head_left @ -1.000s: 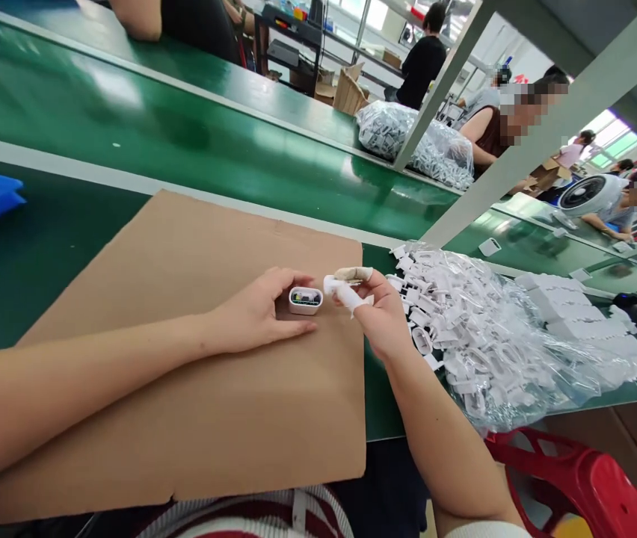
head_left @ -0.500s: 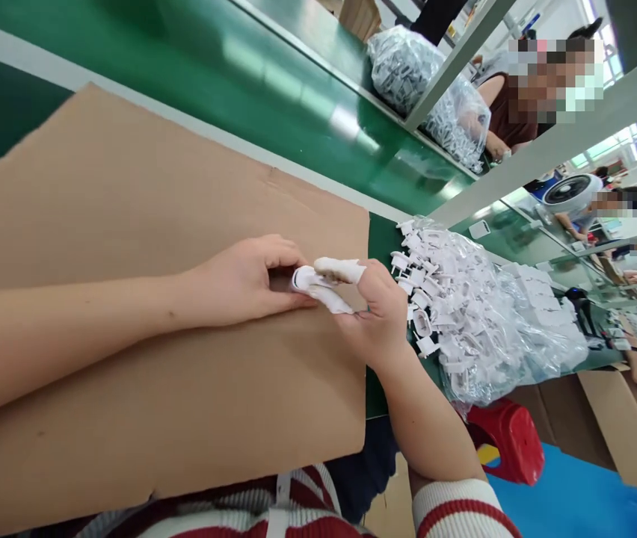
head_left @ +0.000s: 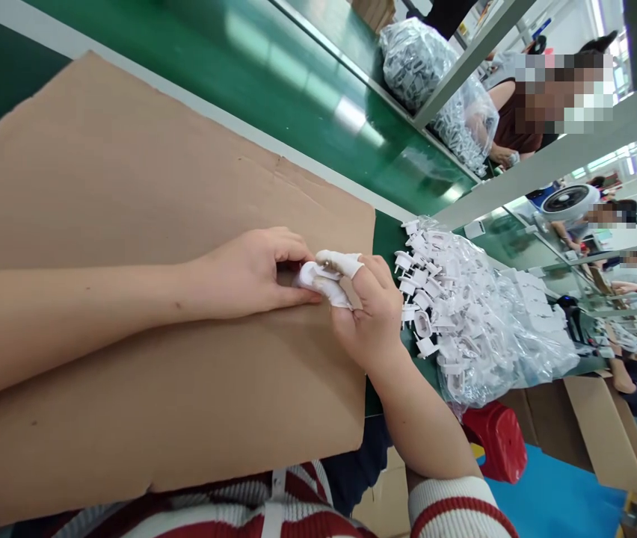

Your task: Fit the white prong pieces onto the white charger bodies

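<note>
Between my two hands is a small white plastic part (head_left: 308, 275) with a rounded end, held above the cardboard sheet (head_left: 128, 187). My left hand (head_left: 259, 269) grips it from the left, thumb below and curled fingers above. From the right, my right hand (head_left: 371, 302) pinches the same part between thumb and index finger, both wrapped in white coverings. Much of the part is hidden by the fingers. Just right of my right hand lies a heap of white plastic parts (head_left: 428, 284), some with prongs, partly spilling from a clear plastic bag (head_left: 509, 351).
A green table (head_left: 296, 97) runs behind the cardboard. Another clear bag of small parts (head_left: 416, 67) stands at the back, near a co-worker (head_left: 520, 112). A grey metal post (head_left: 554, 142) crosses the right side. Below right are a red plastic stool (head_left: 501, 441) and an open cardboard box (head_left: 604, 426).
The camera view has shifted slightly. My right fingers have closed a little nearer to the white part, which has turned slightly. Both hands keep hold of it.
</note>
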The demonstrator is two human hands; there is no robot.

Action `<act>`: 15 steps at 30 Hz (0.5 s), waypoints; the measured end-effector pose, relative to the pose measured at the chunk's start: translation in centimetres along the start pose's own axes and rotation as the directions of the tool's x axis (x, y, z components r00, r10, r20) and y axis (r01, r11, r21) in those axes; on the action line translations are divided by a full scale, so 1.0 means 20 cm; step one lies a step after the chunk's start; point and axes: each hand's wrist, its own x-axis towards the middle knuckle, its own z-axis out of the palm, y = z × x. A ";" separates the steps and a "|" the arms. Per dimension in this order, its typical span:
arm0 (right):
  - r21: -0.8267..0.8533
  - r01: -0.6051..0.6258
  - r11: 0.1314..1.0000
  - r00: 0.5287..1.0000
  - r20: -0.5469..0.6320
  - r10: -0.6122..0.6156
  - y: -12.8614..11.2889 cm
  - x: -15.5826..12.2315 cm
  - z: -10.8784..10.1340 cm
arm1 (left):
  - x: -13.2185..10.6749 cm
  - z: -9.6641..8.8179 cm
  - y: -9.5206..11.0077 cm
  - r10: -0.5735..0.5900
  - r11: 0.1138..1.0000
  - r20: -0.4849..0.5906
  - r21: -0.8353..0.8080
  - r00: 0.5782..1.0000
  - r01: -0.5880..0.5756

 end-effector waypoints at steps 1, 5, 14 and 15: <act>-0.005 -0.011 1.000 1.000 -0.005 0.011 0.00 0.00 0.00 | 0.00 0.00 0.00 0.006 1.000 -0.004 0.001 1.000 -0.006; -0.093 -0.078 0.993 0.996 0.042 0.083 -0.01 0.01 0.00 | -0.01 0.01 0.01 -0.009 1.000 -0.004 0.012 1.000 0.009; -0.146 -0.056 0.988 0.995 0.078 0.068 -0.01 0.05 -0.03 | -0.01 0.02 0.02 0.026 0.998 -0.060 -0.049 0.998 -0.029; -0.135 -0.053 0.989 0.996 0.064 0.062 0.00 0.05 -0.03 | -0.01 0.02 0.02 0.046 0.997 -0.075 -0.063 0.996 -0.051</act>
